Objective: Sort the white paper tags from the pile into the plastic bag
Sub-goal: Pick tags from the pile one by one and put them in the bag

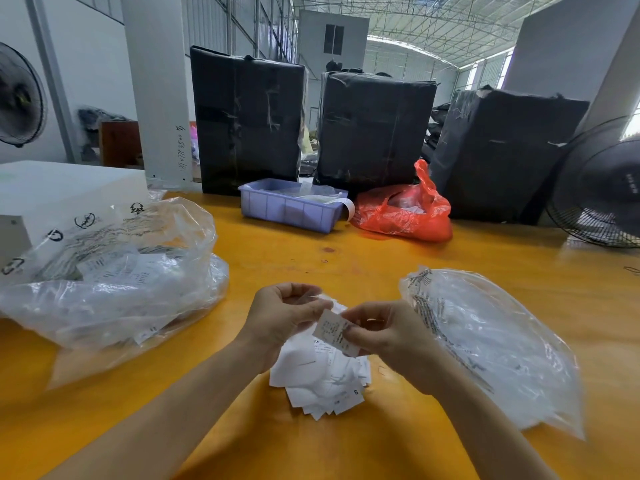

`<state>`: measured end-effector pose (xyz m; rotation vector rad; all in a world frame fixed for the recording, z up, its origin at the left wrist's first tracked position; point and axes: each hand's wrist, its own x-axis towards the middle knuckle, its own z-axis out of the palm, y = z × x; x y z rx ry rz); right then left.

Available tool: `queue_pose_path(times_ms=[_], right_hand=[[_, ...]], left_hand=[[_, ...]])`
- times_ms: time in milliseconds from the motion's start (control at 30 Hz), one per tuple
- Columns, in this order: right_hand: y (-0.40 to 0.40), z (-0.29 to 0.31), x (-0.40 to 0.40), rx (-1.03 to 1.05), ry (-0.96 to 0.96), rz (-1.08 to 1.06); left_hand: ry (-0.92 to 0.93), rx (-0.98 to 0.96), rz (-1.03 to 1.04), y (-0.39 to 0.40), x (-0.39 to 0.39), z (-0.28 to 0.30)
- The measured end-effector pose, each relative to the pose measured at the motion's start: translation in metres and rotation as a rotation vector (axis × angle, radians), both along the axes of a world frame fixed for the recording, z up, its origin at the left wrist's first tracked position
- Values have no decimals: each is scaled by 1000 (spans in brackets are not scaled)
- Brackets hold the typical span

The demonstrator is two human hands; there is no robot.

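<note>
A pile of white paper tags (pixel 322 379) lies on the orange table (pixel 381 271) right in front of me. Above the pile, my right hand (pixel 388 336) pinches one printed white tag (pixel 334 332) at its right edge. My left hand (pixel 285 315) is curled beside it, its thumb touching the tag's left end, and it holds a bunch of white tags (pixel 329 301). A clear plastic bag (pixel 495 344) lies flat just right of my hands. A larger clear plastic bag (pixel 114 271) holding white tags sits to the left.
At the back of the table stand a purple plastic bin (pixel 291 209), a red plastic bag (pixel 405 211) and three black wrapped bales (pixel 374 129). A white box (pixel 52 195) is at the left, a black fan (pixel 606 188) at the right.
</note>
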<state>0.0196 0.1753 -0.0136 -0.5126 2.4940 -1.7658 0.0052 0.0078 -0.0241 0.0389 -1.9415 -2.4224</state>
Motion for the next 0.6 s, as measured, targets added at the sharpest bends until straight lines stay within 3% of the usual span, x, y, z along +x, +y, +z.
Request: queue_pose_path(times_ms=[67,200,267,367,500,600], right_hand=[[4,3,-1,-50,26,-109],[15,8,-9,-544,-123,-274],[15,8,-10,-657,-170,-258],[6,3,-7,-608,-117,-213],[-3,-2,-3,-300,136,-246],[-6,-4,-2,-214,245,-274]], left_hand=[[-4,32,8,-1,0,1],[-8,33,-1,0,0,0],[-5,7,-17,1,1,-1],[1,-32,-31,2,1,-3],[15,-56,-40,4,1,-5],[23,-67,-43,3,1,-6]])
